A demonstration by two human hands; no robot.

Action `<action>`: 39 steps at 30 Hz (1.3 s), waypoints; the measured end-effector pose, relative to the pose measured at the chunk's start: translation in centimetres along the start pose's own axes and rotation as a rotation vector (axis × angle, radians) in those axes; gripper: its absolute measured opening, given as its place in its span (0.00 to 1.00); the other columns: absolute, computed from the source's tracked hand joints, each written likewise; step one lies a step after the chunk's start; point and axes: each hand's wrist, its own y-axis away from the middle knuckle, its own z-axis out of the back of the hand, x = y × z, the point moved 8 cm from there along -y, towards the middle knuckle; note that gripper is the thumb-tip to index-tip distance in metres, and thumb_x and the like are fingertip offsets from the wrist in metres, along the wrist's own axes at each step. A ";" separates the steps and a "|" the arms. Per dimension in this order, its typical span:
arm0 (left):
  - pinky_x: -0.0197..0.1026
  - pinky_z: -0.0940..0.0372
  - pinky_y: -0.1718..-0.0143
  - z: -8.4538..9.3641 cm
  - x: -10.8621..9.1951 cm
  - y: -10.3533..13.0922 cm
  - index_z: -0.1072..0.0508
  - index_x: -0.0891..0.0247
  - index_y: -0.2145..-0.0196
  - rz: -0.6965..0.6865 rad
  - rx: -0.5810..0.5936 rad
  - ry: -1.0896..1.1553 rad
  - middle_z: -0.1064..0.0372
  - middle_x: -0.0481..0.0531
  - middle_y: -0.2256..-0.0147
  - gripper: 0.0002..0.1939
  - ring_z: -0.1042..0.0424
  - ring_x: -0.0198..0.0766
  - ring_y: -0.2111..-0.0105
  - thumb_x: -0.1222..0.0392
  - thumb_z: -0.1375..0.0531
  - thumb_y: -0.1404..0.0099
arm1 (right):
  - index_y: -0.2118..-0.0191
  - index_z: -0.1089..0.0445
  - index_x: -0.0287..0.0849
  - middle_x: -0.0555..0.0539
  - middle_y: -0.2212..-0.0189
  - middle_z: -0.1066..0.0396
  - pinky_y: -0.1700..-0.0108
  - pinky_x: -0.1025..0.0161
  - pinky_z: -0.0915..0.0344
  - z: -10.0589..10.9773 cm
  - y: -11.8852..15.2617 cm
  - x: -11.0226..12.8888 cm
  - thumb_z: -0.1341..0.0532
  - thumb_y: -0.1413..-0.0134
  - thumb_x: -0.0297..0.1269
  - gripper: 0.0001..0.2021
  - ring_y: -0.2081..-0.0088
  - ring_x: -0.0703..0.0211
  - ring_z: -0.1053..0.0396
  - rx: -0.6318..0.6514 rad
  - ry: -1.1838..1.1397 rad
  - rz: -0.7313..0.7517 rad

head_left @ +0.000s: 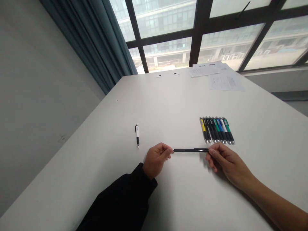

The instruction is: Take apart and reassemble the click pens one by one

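A black pen (pixel 190 150) is held level between my two hands, its clip toward the right. My left hand (pixel 157 158) pinches the tip end between thumb and fingers. At the clip end, my right hand (pixel 225 160) grips it with thumb and forefinger, the other fingers curled below. Just beyond my right hand lies a row of several pens (pixel 216 130), side by side, in yellow, black, green, blue and white, all with black grips. A single white pen (pixel 137 136) with a black grip rests by itself to the left, beyond my left hand.
The white table (pixel 163 106) reaches to the window. Printed paper sheets (pixel 223 80) lie at its far right, near two round cable holes (pixel 176 73) at the far edge. A blue curtain (pixel 96 41) hangs beside the wall at the left.
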 end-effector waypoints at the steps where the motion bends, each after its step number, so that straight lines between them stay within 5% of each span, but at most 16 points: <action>1: 0.36 0.38 0.72 0.0 0.0 0.0 0.24 0.65 0.69 -0.003 0.003 -0.003 0.26 0.51 0.75 0.16 0.32 0.33 0.76 0.47 0.36 0.38 | 0.65 0.36 0.43 0.51 0.74 0.28 0.76 0.66 0.38 0.0 0.0 0.0 0.38 0.38 0.53 0.17 0.78 0.65 0.36 0.003 0.001 -0.001; 39: 0.35 0.38 0.72 -0.5 -0.3 0.2 0.25 0.66 0.75 0.011 0.062 -0.071 0.27 0.51 0.76 0.23 0.33 0.32 0.77 0.41 0.39 0.35 | 0.72 0.35 0.43 0.53 0.83 0.35 0.78 0.66 0.45 -0.1 0.6 0.3 0.47 0.36 0.62 0.26 0.82 0.66 0.41 -0.017 0.273 -0.068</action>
